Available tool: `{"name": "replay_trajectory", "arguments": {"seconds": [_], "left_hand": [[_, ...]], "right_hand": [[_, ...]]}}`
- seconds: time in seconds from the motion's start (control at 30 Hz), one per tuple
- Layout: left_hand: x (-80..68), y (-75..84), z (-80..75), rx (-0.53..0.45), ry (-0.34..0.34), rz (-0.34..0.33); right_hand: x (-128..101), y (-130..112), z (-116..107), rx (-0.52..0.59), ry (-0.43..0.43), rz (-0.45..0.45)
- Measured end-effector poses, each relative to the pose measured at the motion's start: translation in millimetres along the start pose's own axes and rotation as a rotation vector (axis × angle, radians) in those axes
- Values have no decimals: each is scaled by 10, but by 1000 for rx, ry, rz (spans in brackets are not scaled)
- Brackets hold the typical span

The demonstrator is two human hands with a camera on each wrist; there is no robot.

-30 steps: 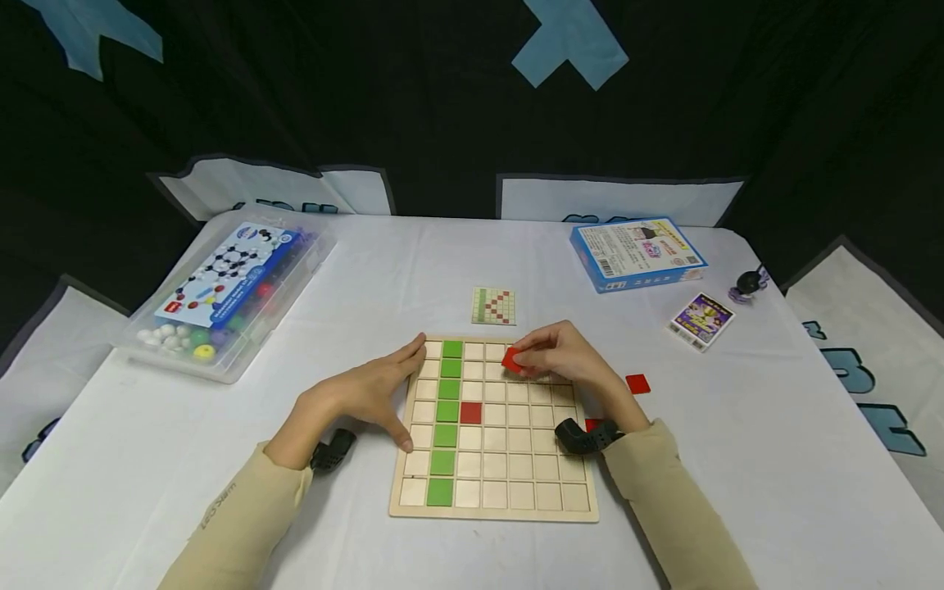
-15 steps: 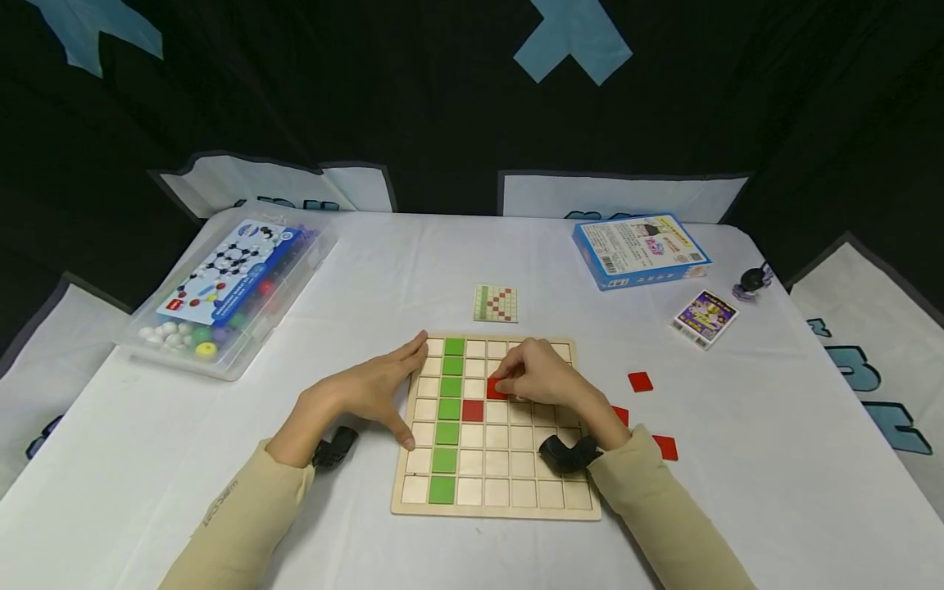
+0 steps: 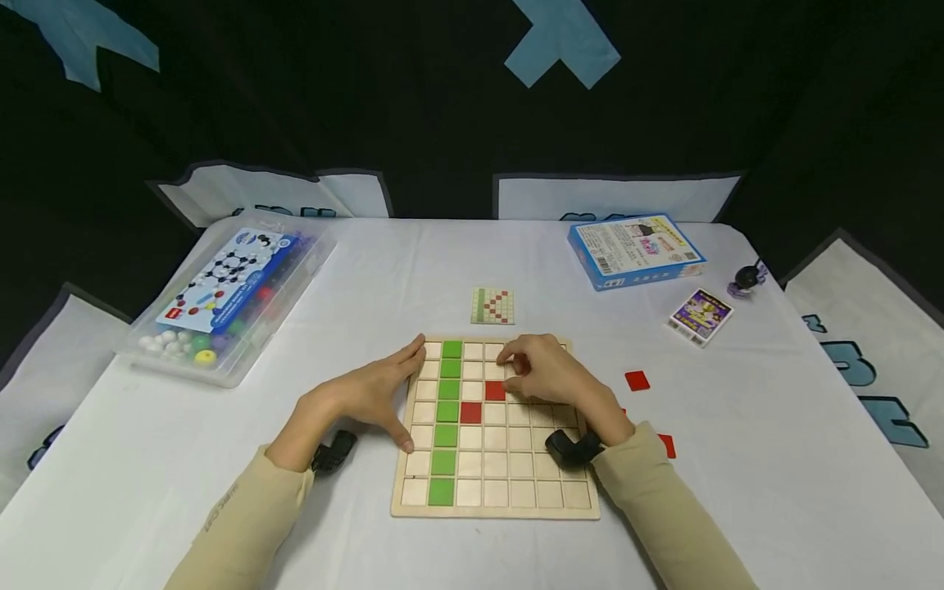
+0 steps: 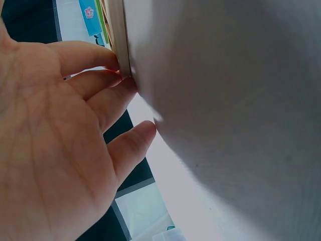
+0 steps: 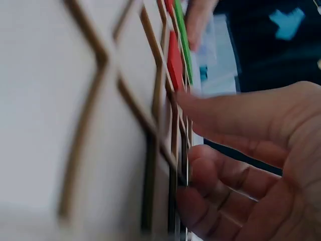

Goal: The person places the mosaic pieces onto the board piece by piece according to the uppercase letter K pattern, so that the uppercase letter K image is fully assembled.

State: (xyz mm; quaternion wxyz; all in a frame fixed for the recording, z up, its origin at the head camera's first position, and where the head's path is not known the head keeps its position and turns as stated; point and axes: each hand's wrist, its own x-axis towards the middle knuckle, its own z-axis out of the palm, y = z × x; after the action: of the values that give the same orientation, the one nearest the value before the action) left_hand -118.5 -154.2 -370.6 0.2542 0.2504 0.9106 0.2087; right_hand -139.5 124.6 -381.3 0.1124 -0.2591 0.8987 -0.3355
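A wooden grid board (image 3: 494, 513) lies on the white table with a column of green tiles (image 3: 442, 463) near its left side. Two red tiles sit in its squares: a lower one (image 3: 470, 412) beside the green column and an upper one (image 3: 495, 391) diagonally up and right. My left hand (image 3: 361, 399) spreads along the board's left edge, and in the left wrist view its fingertips (image 4: 111, 61) touch the rim. My right hand (image 3: 553, 375) hovers over the upper squares, thumb beside the upper red tile, index finger apart from it, nothing held.
Loose red tiles (image 3: 637, 380) lie right of the board, some partly hidden by my right arm. Behind the board lies a small pattern card (image 3: 492, 306). A clear plastic case (image 3: 236, 373) stands left; a blue box (image 3: 637, 250) and a purple card pack (image 3: 701, 317) stand right.
My right hand brought a red tile down and left into a square of the board and has let it go, fingers parting. The left hand stayed at the board's edge.
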Motion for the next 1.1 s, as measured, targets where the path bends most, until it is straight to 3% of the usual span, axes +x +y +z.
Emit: {"name": "replay_trajectory", "arguments": {"seconds": [0.23,0.4,0.77,0.97,1.1], "left_hand": [[7,3,-1,7,4,6],[6,11,-6,18,5,19],[8,-8,9,23,12,27],[7,-10,13,20,11,22],[0,-2,10,18,13,27]], "right_hand": [[-76,310,-254,132,5,3],[-192,557,-486,181,57,100],[-674,1177,-873,423,1,279],[-856,1269,-1001,425,-76,312],[-853,1205,-1032,314,-130,387]]}}
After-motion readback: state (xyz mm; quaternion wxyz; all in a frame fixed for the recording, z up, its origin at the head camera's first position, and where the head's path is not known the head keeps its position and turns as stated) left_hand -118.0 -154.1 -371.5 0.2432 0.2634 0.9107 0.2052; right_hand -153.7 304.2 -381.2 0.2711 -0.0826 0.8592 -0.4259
